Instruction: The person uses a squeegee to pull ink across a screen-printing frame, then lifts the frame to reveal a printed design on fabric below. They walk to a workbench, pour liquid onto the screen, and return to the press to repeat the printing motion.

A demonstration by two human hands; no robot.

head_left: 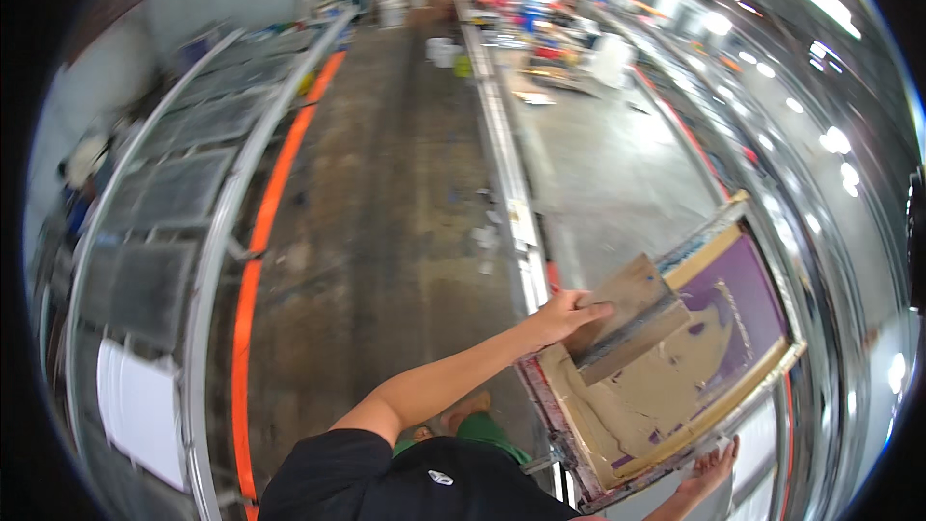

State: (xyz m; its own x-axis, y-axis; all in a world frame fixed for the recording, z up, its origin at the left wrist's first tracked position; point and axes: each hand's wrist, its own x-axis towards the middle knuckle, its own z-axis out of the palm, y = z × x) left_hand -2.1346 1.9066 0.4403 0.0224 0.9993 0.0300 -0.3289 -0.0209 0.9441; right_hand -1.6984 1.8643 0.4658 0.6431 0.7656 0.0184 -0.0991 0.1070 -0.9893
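Note:
My left hand [567,316] is closed round the upper edge of a wide squeegee [627,314], with the thumb along its brown, ink-stained face. The squeegee stands tilted inside a screen printing frame [675,460], over mesh that is part purple and part coated with tan ink [632,405]. The ink lies thick and uneven, with purple mesh [748,280] showing along the far right side. At the frame's near right edge is my right hand [712,470], its fingers bent up against the rim; the underside of its grip is hidden. The frame sits slanted across the right-hand rails.
A long metal rail [502,154] runs away beside the frame. To the left stands a long rack with grey panels [135,289], a white sheet [140,415] and an orange strip [246,328]. White buckets [442,51] and blurred clutter stand far ahead.

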